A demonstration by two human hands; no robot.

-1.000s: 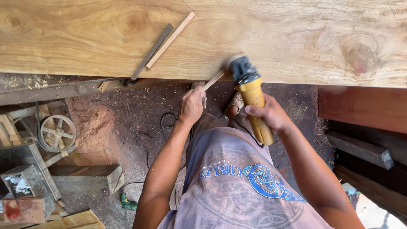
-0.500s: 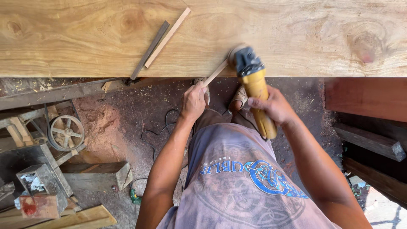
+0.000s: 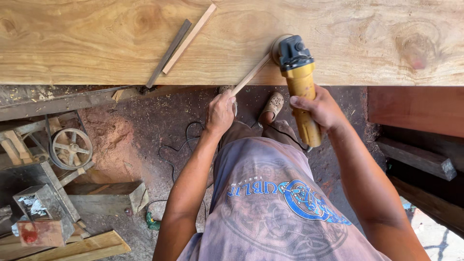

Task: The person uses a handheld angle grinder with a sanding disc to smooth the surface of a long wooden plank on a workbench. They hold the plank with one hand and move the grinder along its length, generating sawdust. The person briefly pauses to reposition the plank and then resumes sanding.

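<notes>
The person's right hand (image 3: 323,107) is clamped round the yellow body of the angle grinder (image 3: 298,72), whose head sits on the wooden slab (image 3: 338,34) close to its near edge. The left hand (image 3: 220,112) is closed on a thin wooden stick (image 3: 251,73) serving as side handle. The disc looks flat, though it is hidden. Even pressure from both hands and slow passes along the grain would suit.

Smooth matt wood slab (image 3: 96,43); glossy yellow plastic grinder (image 3: 302,87).
</notes>
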